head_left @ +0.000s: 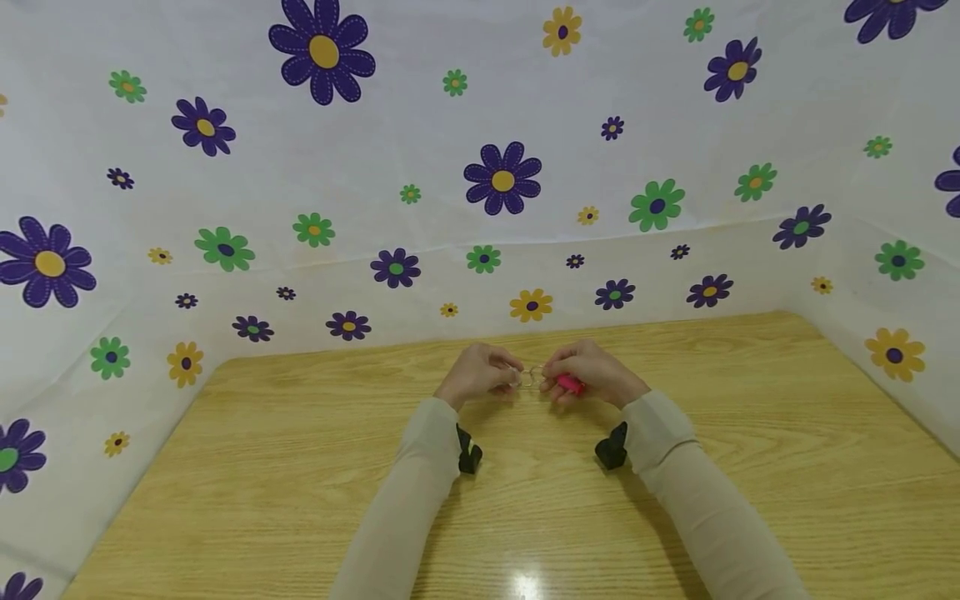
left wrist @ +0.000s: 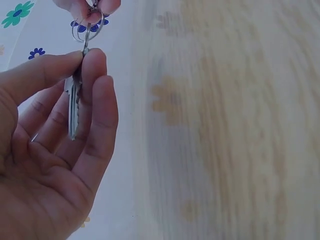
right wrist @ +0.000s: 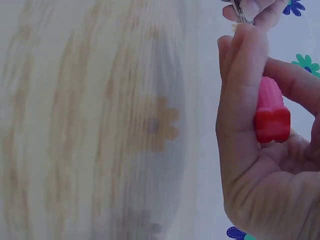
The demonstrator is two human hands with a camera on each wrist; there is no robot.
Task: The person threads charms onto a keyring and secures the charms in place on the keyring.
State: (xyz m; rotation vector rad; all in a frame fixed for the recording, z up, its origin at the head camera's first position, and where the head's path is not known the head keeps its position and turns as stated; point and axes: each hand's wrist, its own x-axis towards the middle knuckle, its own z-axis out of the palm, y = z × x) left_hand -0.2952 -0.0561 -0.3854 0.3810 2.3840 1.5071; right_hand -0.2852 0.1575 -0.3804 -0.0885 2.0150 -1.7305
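Both hands meet above the middle of the wooden table (head_left: pixel 300 467). My left hand (head_left: pixel 483 373) pinches a silver key (left wrist: pixel 73 107) between thumb and fingers, blade pointing into the palm. The key's head hangs on a metal key ring (left wrist: pixel 87 27), which shows between the two hands (head_left: pixel 531 377). My right hand (head_left: pixel 588 372) holds the ring at its fingertips and curls round a pink-red plastic charm (right wrist: pixel 271 112), seen in the head view as a pink spot (head_left: pixel 570 384).
White cloth with purple, green and yellow flowers (head_left: pixel 502 179) walls the table at the back and both sides. Black wrist camera mounts (head_left: pixel 468 454) sit on both beige sleeves. The wooden surface spreads all round the hands.
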